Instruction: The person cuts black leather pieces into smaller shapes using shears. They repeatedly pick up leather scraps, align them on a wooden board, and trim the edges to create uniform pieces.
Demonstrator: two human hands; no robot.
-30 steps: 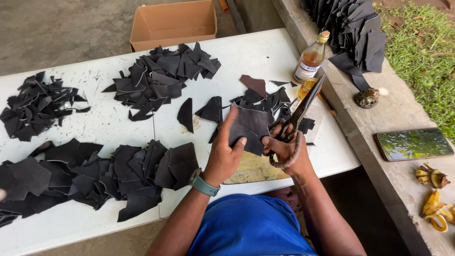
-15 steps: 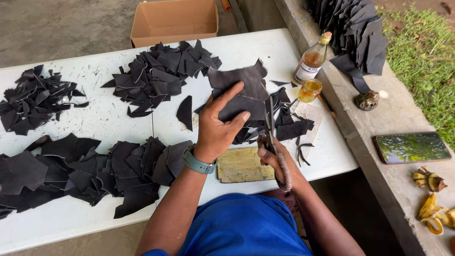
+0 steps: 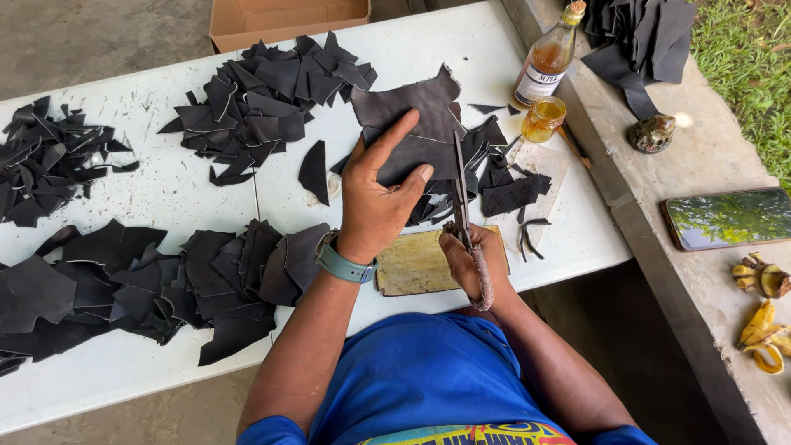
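While a dark leather piece (image 3: pixel 412 128) is being pinned flat above the white table (image 3: pixel 165 198) by the left hand's (image 3: pixel 375 202) spread fingers, scissors (image 3: pixel 461 206) are being gripped in the right hand (image 3: pixel 471 264) for trimming.

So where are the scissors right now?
In the head view, the scissors are in the person's right hand, blades pointing away along the right edge of the dark leather piece held by the left hand, above the worn wooden board.

cardboard box (image 3: pixel 288 18) at table's far edge | phone (image 3: pixel 729 217) on ledge | banana peels (image 3: pixel 762 317) | amber bottle (image 3: pixel 548 58)
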